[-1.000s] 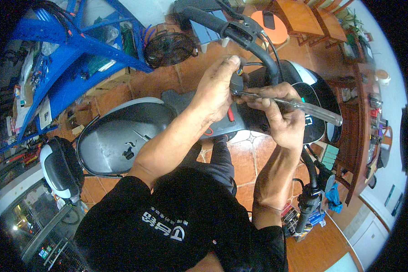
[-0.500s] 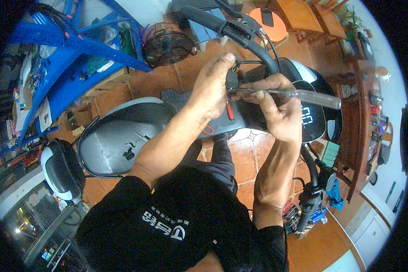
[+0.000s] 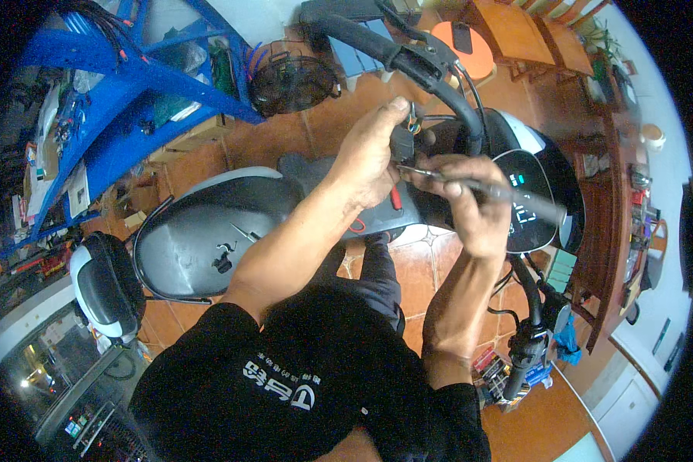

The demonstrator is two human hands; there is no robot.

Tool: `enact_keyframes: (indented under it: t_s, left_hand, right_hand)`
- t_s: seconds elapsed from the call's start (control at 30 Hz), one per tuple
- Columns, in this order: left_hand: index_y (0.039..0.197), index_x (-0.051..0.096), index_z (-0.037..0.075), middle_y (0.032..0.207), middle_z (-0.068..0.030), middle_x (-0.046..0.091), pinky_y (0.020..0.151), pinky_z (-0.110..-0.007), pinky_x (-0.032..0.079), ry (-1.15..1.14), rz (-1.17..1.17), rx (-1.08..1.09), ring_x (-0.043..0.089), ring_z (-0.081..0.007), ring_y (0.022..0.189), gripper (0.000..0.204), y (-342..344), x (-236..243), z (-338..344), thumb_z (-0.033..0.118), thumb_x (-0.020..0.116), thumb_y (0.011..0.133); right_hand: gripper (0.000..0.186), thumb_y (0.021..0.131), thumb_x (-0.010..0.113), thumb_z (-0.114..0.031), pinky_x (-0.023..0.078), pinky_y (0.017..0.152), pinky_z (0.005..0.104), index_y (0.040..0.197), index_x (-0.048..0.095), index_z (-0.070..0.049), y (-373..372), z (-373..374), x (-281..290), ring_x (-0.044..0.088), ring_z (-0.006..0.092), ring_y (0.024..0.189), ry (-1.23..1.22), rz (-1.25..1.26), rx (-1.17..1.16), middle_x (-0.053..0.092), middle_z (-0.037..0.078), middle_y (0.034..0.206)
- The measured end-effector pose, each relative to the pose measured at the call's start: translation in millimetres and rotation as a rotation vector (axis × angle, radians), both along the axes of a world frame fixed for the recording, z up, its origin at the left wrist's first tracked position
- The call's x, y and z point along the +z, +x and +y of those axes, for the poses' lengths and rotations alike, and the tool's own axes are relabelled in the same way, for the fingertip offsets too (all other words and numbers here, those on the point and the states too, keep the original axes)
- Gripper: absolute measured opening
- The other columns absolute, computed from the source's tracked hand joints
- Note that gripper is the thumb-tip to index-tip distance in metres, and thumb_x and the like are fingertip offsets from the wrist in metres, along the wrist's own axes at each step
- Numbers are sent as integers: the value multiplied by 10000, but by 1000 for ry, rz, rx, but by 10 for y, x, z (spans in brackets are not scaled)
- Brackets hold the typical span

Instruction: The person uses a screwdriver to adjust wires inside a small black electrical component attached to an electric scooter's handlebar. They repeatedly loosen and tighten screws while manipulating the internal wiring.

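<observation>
My left hand (image 3: 366,154) grips a small black housing (image 3: 403,144) with wires at its top, beside the handlebar (image 3: 443,91) of a scooter. My right hand (image 3: 477,219) holds a screwdriver (image 3: 537,202) by its shaft and handle, with the tip against the housing's lower part; the handle is blurred. Behind that hand is the dark dashboard display (image 3: 530,173) with lit digits. A red-handled tool (image 3: 396,197) lies on the grey surface below my left hand. Small black parts (image 3: 223,258) and a thin metal tool (image 3: 245,233) rest on the black seat (image 3: 177,223).
A blue metal rack (image 3: 108,69) with clutter stands at the upper left, beside a black fan (image 3: 292,85). An orange round top (image 3: 477,61) carries a phone. Wooden furniture (image 3: 608,215) lines the right. Another black-and-white seat (image 3: 96,285) is at the lower left.
Since half a second ago both hands and the housing have shifted slightly down and right, and the screwdriver's handle end has swung downward.
</observation>
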State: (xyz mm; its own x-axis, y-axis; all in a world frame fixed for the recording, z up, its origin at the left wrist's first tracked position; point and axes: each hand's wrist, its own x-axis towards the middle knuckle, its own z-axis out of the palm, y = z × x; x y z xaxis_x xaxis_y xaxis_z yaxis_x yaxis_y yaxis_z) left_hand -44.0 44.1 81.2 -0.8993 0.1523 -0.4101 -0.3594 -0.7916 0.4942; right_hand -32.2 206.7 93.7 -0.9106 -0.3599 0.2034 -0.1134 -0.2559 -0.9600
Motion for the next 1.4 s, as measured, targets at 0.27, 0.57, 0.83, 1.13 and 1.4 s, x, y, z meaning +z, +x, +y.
enact_keyframes:
  t_s: [0.27, 0.57, 0.83, 1.13, 1.4]
  left_hand:
    - [1043, 568, 117, 896, -138, 675, 594, -338, 518, 20, -68, 8, 622, -224, 649, 397, -37, 18, -21, 479, 460, 923]
    - [1037, 573, 112, 846, -114, 651, 606, -321, 522, 5, -46, 67, 614, -223, 664, 408, -70, 27, 21, 489, 501, 900]
    - [1026, 562, 118, 839, -100, 622, 587, -332, 501, 13, 13, 230, 581, -216, 666, 365, -139, -2, 121, 458, 549, 893]
    - [1037, 567, 133, 866, -83, 639, 582, -349, 485, -34, 18, 150, 586, -204, 666, 371, -102, -129, 47, 469, 556, 880]
    - [1078, 555, 97, 876, -109, 633, 528, -311, 506, 79, 114, 94, 605, -190, 634, 368, -96, -140, -6, 428, 527, 921]
  right_hand:
    - [59, 831, 618, 5, 538, 743, 336, 878, 586, -12, 209, -207, -93, 671, 254, 861, 184, 353, -378, 672, 209, 964]
    - [65, 847, 589, 7, 546, 756, 349, 901, 556, -8, 214, -276, -87, 676, 289, 888, 253, 461, -435, 664, 232, 974]
    - [60, 888, 558, 35, 536, 792, 332, 930, 519, 17, 207, -377, -71, 674, 267, 920, 356, 552, -507, 664, 243, 977]
    - [38, 855, 601, 9, 493, 680, 269, 890, 599, 23, 33, -179, 127, 616, 141, 764, 335, 120, -271, 662, 115, 863]
    - [95, 797, 621, 54, 532, 665, 296, 863, 638, -13, 22, -225, 92, 668, 197, 747, 306, 347, -297, 680, 116, 842]
